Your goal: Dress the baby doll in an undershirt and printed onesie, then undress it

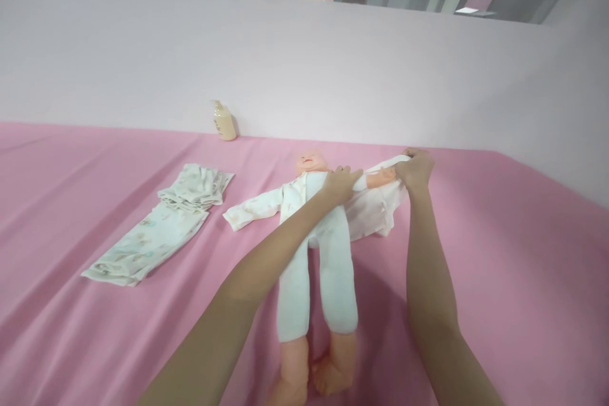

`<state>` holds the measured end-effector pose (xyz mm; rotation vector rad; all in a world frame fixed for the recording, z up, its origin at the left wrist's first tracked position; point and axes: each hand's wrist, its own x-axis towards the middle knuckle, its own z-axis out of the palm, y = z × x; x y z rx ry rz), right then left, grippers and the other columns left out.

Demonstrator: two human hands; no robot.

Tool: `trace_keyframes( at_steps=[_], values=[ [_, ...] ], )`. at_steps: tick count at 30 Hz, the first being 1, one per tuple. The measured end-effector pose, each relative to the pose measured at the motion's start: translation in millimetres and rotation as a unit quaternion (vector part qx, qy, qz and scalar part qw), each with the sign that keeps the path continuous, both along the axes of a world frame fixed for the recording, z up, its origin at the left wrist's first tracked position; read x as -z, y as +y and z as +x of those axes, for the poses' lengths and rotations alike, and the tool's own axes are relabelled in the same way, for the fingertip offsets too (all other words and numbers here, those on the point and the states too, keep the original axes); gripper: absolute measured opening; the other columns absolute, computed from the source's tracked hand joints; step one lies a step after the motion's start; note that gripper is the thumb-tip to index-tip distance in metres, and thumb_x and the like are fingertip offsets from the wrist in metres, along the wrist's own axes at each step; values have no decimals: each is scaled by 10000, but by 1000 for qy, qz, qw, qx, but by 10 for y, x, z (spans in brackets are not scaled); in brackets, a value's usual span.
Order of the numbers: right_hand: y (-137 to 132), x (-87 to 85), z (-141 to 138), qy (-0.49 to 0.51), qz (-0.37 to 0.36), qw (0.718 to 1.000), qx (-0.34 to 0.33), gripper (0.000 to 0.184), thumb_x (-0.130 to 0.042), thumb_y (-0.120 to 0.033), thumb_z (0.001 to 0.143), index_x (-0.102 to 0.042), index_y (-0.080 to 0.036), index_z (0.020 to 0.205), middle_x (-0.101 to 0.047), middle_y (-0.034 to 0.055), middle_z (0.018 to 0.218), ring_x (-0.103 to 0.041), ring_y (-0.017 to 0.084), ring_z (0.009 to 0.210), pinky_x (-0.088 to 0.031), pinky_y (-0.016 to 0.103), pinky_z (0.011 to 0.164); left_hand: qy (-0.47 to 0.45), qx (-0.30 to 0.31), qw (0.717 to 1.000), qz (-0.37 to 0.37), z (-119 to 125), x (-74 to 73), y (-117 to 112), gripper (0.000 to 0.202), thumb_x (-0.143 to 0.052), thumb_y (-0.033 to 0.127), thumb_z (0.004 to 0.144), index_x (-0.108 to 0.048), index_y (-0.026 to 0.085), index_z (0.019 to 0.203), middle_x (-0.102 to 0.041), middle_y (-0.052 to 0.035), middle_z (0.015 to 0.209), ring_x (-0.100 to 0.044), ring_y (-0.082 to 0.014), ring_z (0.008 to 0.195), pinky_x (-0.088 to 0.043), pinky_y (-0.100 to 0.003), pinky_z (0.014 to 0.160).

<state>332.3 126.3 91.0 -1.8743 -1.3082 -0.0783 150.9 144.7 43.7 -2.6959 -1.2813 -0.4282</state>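
Observation:
A baby doll (339, 266) with a white cloth body lies on its back, head (310, 162) away from me and bare feet toward me. It is partly dressed in a white printed baby shirt (259, 206); one sleeve covers the arm on the left. My left hand (341, 185) is closed around the doll's other upper arm. At the right, my right hand (416, 168) grips the shirt's edge or sleeve, stretched out beside the doll's uncovered hand (380, 177). The shirt's right half spreads inside out below that arm. My right fingertips are partly hidden.
Folded printed baby trousers (152, 238) lie to the left on the pink sheet (514, 279). A cream pump bottle (224, 122) stands at the back against a low white wall (304, 70). Above the wall is a glass or mirror strip with ceiling lights and hanging decorations.

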Motion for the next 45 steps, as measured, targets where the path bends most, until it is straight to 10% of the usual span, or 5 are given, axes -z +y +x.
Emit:
trace_keyframes(
  at_steps=[14, 22, 29, 35, 45],
  values=[
    [-45, -34, -183, -154, -20, 988, -7, 151, -458, -121, 551, -575, -172, 632, -559, 60, 615, -424, 164, 564, -367, 286, 584, 2, -80, 996, -47, 234, 108, 77, 424, -532, 275, 812, -423, 178, 1211, -580, -132, 1119, -527, -269, 1052, -426, -421, 842],
    [-142, -90, -207, -215, -8, 969, -120, 201, -439, -122, 523, -594, -163, 644, -594, 73, 643, -453, 170, 596, -292, 267, 549, -34, -108, 991, -66, 288, 167, 154, 413, -501, 366, 832, -431, 133, 1165, -606, -143, 1094, -556, -252, 1040, -410, -407, 878],
    [-149, -107, -209, -169, 7, 970, -174, 213, -405, -102, 491, -545, -162, 641, -578, 52, 659, -475, 165, 627, -319, 262, 578, -45, -13, 993, -110, 78, 36, 34, 497, -515, 488, 795, -458, 158, 1162, -631, -115, 1093, -602, -272, 986, -433, -402, 853],
    [-192, -179, -260, -125, 10, 973, -194, 187, -400, -115, 493, -523, -166, 624, -559, 41, 658, -477, 157, 635, -336, 263, 584, -128, 150, 979, -54, -28, 13, -96, 477, -407, 273, 886, -334, 237, 1356, -555, -65, 1228, -598, -203, 973, -449, -304, 789],
    [-180, -111, -93, -143, -28, 977, -155, 158, -430, -147, 537, -561, -177, 619, -540, 28, 588, -450, 156, 571, -296, 260, 532, -36, 57, 997, 45, 70, 136, -59, 479, -299, 238, 940, -361, 439, 1370, -507, -58, 1187, -615, -178, 858, -444, -313, 752]
  ],
)
